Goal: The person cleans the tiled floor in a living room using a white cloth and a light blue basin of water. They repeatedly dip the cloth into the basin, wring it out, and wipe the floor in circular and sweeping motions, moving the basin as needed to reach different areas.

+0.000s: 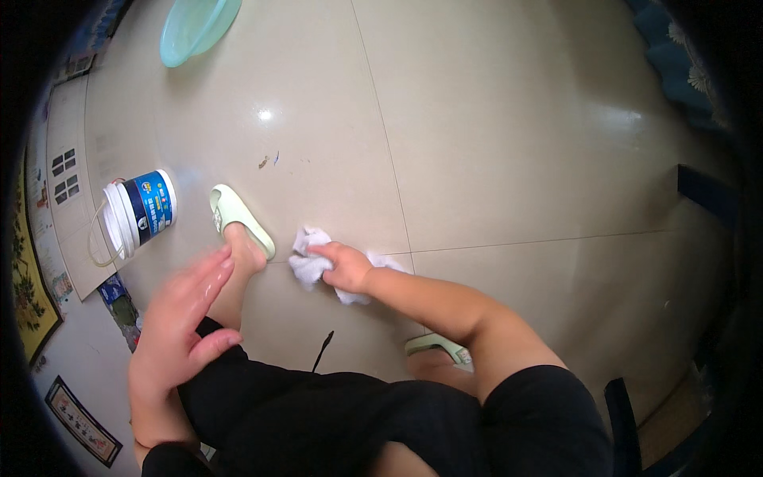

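My right hand (346, 267) grips a bunched white cloth (310, 269) low over the tiled floor (509, 143), between my two feet. Part of the cloth spreads out behind the hand, and whether it touches the tiles I cannot tell. My left hand (187, 306) is raised on the left with its fingers stretched out and the thumb apart. Nothing is in it, and the skin looks wet. Light green slippers are on my feet, the left slipper (242, 219) farther forward than the right slipper (439, 347).
A white bucket (143, 213) with a blue label and a handle is at the left by the wall. Farther off stands a turquoise basin (195, 30). Small dark debris (264, 162) lies on the tiles. Dark furniture legs (707, 191) and blue fabric (679, 67) edge the right side.
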The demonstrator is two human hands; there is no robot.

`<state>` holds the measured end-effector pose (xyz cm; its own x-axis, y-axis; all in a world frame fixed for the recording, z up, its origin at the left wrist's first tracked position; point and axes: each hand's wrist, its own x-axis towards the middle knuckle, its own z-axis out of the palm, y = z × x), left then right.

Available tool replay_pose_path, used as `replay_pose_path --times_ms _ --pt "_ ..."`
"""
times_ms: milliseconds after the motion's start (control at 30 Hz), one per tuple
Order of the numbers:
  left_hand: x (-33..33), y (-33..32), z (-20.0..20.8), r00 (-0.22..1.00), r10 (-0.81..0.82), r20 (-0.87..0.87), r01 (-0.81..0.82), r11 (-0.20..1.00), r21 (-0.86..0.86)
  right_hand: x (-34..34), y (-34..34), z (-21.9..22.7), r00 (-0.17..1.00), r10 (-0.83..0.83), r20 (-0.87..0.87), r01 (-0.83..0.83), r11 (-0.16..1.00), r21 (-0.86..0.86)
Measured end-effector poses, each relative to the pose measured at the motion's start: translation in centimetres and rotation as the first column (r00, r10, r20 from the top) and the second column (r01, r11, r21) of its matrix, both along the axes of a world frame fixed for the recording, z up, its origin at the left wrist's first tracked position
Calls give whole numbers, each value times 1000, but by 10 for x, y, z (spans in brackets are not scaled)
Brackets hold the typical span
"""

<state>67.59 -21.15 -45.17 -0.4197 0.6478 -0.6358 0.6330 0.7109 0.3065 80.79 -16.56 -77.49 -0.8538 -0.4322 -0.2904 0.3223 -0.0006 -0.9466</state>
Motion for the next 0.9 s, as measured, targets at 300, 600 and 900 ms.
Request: replay_pose_path --times_ms 300,600,900 --pt "11 -32 21 995 86 44 -87 995 37 -70 351 5 826 -563 -25 562 822 93" --pt "8 -29 13 991 113 69 -114 993 7 -143 263 -38 828 89 -554 546 98 832" --pt "2 -20 12 997 41 62 -41 999 -12 22 63 -14 613 611 -500 69 590 805"
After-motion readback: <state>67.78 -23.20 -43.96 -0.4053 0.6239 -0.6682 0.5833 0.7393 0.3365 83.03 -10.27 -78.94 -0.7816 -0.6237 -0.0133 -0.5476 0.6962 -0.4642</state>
